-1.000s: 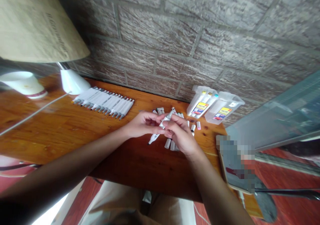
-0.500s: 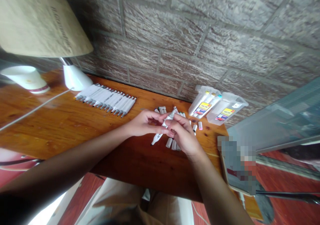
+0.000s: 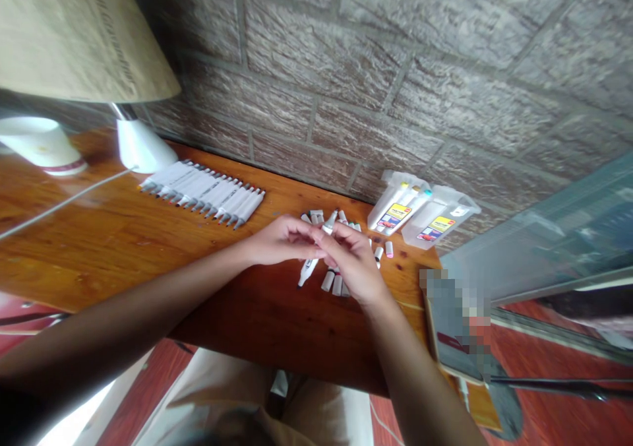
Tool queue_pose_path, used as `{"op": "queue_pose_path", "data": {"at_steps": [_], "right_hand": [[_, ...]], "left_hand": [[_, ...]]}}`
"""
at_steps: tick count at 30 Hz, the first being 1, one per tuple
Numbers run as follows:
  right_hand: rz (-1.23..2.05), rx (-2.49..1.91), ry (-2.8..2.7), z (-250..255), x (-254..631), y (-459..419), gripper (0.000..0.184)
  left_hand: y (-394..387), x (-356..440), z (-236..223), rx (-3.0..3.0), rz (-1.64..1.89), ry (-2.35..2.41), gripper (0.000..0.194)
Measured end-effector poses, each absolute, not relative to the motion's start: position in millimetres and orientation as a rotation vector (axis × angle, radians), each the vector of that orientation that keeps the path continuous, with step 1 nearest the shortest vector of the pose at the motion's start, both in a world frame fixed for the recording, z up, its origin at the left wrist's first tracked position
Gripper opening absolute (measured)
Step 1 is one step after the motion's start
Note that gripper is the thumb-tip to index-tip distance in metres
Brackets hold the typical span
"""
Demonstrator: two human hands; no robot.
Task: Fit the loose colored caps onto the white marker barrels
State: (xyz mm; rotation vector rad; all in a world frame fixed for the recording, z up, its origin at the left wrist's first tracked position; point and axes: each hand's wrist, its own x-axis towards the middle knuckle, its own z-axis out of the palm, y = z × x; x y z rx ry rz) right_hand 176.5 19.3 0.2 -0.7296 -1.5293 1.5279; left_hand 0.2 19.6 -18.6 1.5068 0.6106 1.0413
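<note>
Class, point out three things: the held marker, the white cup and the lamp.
Held marker [image 3: 308,269], head view: lower part of its white barrel.
White cup [image 3: 47,148], head view: its outer wall.
Lamp [image 3: 84,43], head view: middle of its shade.

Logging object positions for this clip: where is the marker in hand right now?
In the head view, the marker is just below centre, held slantwise between the left hand and right hand, its lower end left of some white caps.

The wooden table [image 3: 99,235] was occupied by a lamp [image 3: 141,146], a white cup [image 3: 42,146], a row of markers [image 3: 205,194], scattered caps [image 3: 389,249] and two clear plastic cases [image 3: 438,218].
</note>
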Motion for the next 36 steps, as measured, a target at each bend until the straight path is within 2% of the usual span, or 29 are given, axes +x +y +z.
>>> {"op": "queue_pose_path", "data": {"at_steps": [12, 20, 36], "right_hand": [[1.469, -0.717, -1.495, 3, 178, 11, 0.028], [1.454, -0.627, -1.555, 0, 181, 8, 0.022], [1.32, -0.69, -1.591, 1, 180, 11, 0.023]], "left_hand": [[11, -3, -10, 1.482, 0.988, 0.69, 0.043], [10, -4, -11, 1.446, 0.874, 0.595, 0.042], [14, -2, -9, 1.362, 1.071, 0.66, 0.031]]}}
